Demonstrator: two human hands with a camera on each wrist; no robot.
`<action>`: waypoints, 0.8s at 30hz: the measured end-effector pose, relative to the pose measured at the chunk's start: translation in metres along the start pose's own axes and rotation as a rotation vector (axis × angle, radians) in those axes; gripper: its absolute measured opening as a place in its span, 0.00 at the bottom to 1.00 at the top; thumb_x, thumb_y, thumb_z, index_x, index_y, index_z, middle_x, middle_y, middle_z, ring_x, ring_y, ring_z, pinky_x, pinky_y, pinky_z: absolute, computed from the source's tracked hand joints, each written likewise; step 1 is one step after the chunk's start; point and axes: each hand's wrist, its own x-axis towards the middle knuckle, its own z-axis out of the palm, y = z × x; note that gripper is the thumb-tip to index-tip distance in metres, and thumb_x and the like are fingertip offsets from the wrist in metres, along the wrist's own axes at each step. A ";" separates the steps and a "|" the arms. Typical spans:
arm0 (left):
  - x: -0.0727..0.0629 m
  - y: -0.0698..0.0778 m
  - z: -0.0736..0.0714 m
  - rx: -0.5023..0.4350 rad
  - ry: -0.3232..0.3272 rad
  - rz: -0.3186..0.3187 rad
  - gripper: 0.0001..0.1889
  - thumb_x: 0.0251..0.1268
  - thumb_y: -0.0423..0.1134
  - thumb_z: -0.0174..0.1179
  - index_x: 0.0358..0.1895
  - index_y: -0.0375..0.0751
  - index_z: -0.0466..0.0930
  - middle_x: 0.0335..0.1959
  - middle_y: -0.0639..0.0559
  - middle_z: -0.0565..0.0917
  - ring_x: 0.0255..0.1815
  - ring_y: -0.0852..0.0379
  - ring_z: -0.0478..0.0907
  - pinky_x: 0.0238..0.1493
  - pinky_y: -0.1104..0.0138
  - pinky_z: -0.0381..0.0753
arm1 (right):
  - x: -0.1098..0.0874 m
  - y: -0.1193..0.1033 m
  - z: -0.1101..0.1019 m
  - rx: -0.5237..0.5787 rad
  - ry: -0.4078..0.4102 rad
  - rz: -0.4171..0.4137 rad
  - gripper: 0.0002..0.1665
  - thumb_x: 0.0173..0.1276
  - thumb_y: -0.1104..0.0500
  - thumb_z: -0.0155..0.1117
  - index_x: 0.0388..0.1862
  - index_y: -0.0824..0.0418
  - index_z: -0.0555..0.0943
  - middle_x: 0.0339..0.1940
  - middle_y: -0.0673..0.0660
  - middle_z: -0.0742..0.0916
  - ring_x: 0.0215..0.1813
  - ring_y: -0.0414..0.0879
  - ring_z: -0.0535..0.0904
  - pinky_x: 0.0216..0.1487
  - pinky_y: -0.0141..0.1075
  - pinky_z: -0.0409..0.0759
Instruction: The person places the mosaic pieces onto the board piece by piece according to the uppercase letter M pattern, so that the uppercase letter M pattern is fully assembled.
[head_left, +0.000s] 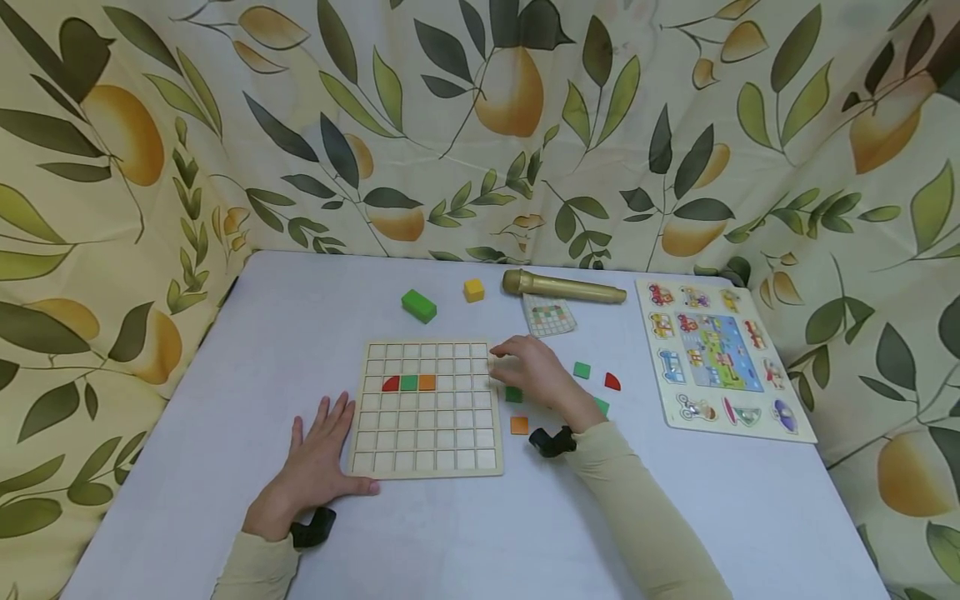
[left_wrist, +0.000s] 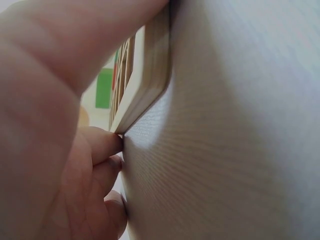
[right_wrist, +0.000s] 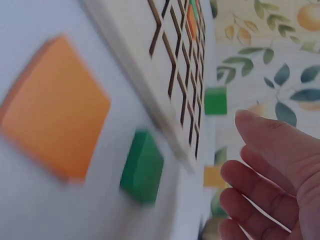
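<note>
A pale wooden grid board (head_left: 423,433) lies on the table. In one of its rows sit a red quarter-round piece (head_left: 391,383), a green square (head_left: 408,382) and an orange square (head_left: 427,382), side by side. My left hand (head_left: 318,458) rests at the board's lower left corner, fingers spread along the side and thumb by the front edge. Over the board's right edge hovers my right hand (head_left: 536,371), its thumb and fingers apart with nothing between them in the right wrist view. Below it lie a green piece (right_wrist: 142,167) and an orange piece (right_wrist: 57,110).
Right of the board are more loose pieces, among them a green square (head_left: 582,370) and a red quarter-round (head_left: 612,381). A green block (head_left: 418,306), yellow cube (head_left: 474,290), gold microphone-shaped object (head_left: 566,287) and pattern card (head_left: 550,317) lie behind. A picture puzzle (head_left: 720,417) lies far right.
</note>
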 end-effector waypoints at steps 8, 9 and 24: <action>0.000 -0.001 0.000 -0.003 0.010 0.009 0.72 0.30 0.71 0.74 0.77 0.32 0.48 0.78 0.38 0.45 0.77 0.36 0.32 0.65 0.35 0.25 | -0.020 0.025 -0.022 0.017 0.098 0.065 0.21 0.63 0.58 0.72 0.54 0.65 0.83 0.53 0.58 0.85 0.59 0.56 0.74 0.60 0.51 0.70; 0.000 -0.001 0.000 -0.005 0.010 0.007 0.72 0.30 0.71 0.74 0.77 0.32 0.48 0.78 0.38 0.45 0.77 0.37 0.32 0.65 0.35 0.25 | -0.023 0.028 -0.025 0.025 0.106 0.080 0.21 0.62 0.58 0.72 0.53 0.65 0.83 0.53 0.58 0.85 0.60 0.56 0.74 0.60 0.52 0.70; 0.000 0.002 -0.002 -0.007 -0.003 -0.007 0.72 0.29 0.71 0.75 0.77 0.32 0.49 0.78 0.38 0.46 0.77 0.37 0.32 0.66 0.35 0.25 | -0.055 0.066 -0.048 -0.006 0.114 0.205 0.22 0.65 0.57 0.71 0.55 0.66 0.82 0.53 0.62 0.84 0.61 0.60 0.73 0.62 0.55 0.67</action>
